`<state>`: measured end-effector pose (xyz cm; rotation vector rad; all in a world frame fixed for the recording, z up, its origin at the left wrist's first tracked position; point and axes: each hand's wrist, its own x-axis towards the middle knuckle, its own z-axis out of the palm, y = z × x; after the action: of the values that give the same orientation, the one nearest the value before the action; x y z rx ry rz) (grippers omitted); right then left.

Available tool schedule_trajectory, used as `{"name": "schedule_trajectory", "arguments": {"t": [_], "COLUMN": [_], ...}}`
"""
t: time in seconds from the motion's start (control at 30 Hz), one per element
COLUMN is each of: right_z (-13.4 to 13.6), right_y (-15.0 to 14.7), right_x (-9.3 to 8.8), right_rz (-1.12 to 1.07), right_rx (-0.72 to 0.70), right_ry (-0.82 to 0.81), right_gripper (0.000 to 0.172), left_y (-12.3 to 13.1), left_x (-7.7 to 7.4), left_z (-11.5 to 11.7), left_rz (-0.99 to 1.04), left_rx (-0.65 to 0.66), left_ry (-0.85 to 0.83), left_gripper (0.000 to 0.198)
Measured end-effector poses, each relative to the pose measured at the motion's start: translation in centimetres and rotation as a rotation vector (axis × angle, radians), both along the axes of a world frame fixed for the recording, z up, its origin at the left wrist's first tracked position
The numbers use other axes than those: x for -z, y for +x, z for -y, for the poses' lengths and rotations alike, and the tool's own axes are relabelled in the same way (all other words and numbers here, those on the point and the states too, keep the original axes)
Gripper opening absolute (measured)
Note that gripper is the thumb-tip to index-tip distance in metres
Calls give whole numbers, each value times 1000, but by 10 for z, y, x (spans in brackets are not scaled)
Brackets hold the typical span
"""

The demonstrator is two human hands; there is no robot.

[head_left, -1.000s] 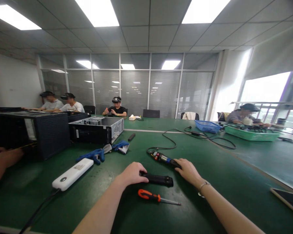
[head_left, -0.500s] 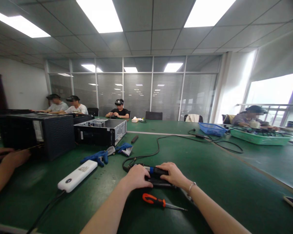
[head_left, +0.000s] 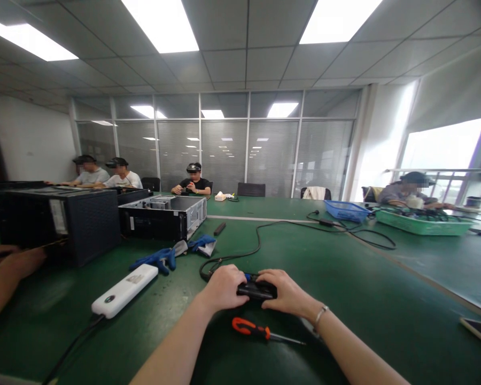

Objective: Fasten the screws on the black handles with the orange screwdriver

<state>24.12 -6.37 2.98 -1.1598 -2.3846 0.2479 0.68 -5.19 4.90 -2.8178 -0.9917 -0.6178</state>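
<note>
On the green workbench point(head_left: 369, 283), left hand point(head_left: 223, 287) and right hand point(head_left: 287, 293) curl around a black, blue-banded corded device point(head_left: 257, 290).

You have two light sources: recessed ceiling panels point(head_left: 159, 25) at 12 o'clock and daylight through the window point(head_left: 443, 144) at 2 o'clock, where glare burns out outdoor detail. Expect only soft shadows, such as the faint one beside the screwdriver point(head_left: 248, 329) at 6 o'clock. Wide-angle distortion bows lines toward the frame edges; the green table mat point(head_left: 385, 299) curves noticeably at 4 o'clock.
</note>
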Motion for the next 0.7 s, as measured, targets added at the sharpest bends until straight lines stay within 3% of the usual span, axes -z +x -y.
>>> {"name": "schedule_trajectory", "arguments": {"t": [0.13,0.37,0.53,0.7], "right_z": [-1,-4,-10,-13], "right_y": [-3,-4,-4,-3], "right_x": [4,-1,5,7], "right_rz": [-37,-48,66,111], "right_rx": [-6,37,75,65], "right_ry": [108,200,176,179], "right_gripper": [38,36,38,39], "left_y": [1,-4,-13,-19], "left_x": [-1,12,27,29], "left_z": [0,-14,-28,-33], "left_rz": [50,248,215,180], "left_rx": [34,-9,-117,-119], "left_ry": [51,140,45,-55], "left_gripper": [19,34,55,57]}}
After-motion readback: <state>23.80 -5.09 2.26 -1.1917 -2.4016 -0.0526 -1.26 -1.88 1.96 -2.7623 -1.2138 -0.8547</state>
